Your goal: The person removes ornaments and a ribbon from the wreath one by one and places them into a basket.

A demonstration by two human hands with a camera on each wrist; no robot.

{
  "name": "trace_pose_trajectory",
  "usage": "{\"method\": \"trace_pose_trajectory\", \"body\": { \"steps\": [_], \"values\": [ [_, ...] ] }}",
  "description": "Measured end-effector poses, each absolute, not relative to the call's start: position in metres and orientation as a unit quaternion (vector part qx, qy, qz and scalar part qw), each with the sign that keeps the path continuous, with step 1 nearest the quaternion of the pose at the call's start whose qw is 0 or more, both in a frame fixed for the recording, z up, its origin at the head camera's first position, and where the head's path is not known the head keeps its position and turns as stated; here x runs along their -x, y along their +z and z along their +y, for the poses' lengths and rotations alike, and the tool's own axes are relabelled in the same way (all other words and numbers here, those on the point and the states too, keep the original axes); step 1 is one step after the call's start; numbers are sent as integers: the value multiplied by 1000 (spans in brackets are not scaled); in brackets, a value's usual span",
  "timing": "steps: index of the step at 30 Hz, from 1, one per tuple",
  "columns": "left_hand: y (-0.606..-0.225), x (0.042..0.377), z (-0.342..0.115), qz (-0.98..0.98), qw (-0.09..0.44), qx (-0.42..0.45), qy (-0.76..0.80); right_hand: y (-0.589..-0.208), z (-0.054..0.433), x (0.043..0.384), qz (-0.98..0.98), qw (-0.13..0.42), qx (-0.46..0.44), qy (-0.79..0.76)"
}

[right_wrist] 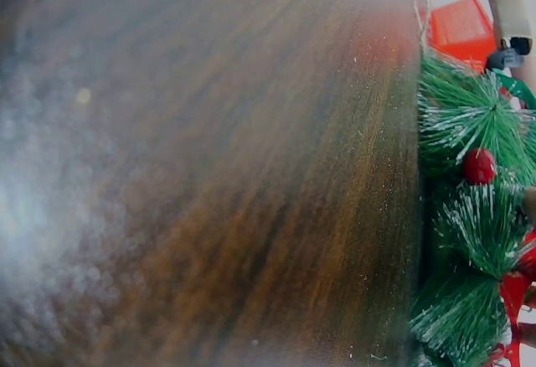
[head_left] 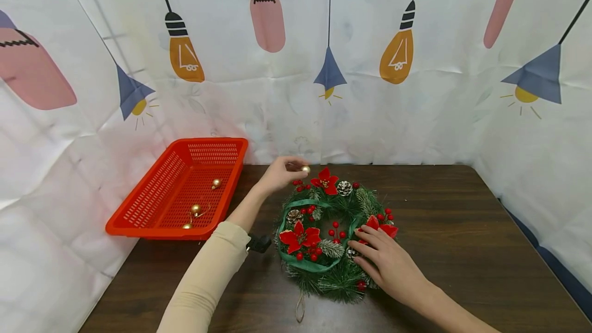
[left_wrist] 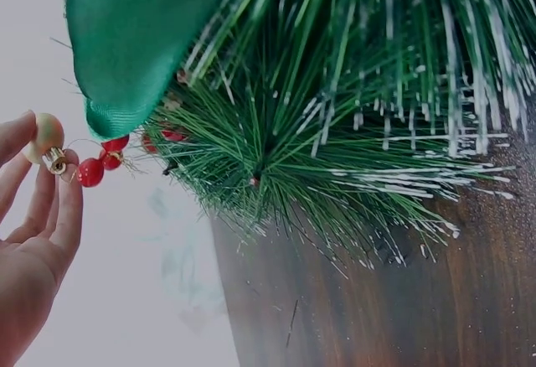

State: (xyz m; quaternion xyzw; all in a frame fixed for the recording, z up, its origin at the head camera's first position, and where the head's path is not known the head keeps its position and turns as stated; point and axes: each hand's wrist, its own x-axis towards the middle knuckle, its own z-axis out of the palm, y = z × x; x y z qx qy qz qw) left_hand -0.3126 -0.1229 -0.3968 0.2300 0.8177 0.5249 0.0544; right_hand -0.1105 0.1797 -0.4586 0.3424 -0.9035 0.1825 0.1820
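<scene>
A green Christmas wreath (head_left: 342,279) lies on the table, dressed with red poinsettias, pinecones, red berries and a green ribbon (head_left: 310,266). Over its far left edge, my left hand (head_left: 279,172) pinches a small gold ball ornament (head_left: 306,169) between thumb and fingers. The left wrist view shows the ornament (left_wrist: 47,136) close up, its metal cap and thin loop beside red berries (left_wrist: 90,172). My right hand (head_left: 390,266) rests with fingers spread on the wreath's right side, touching the poinsettia (head_left: 376,227) there. Only fingertips of this hand show in the right wrist view.
To the left stands a red plastic basket (head_left: 139,232) with a few gold ball ornaments (head_left: 196,209) inside. A twine loop (head_left: 299,310) sticks out from the wreath's near edge. Behind the dark wooden table (head_left: 462,251) hangs a white curtain (head_left: 296,112) printed with lamps.
</scene>
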Motion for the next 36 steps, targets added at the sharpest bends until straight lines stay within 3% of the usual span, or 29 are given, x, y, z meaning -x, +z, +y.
{"method": "trace_pose_trajectory", "body": {
  "steps": [20, 36],
  "values": [
    [-407, 316, -135, 828, 47, -190, 525, -458, 180, 111, -902, 182, -345, 186],
    [-406, 299, -142, 805, 49, -197, 557, -458, 180, 111, -901, 182, -346, 188]
  ]
}}
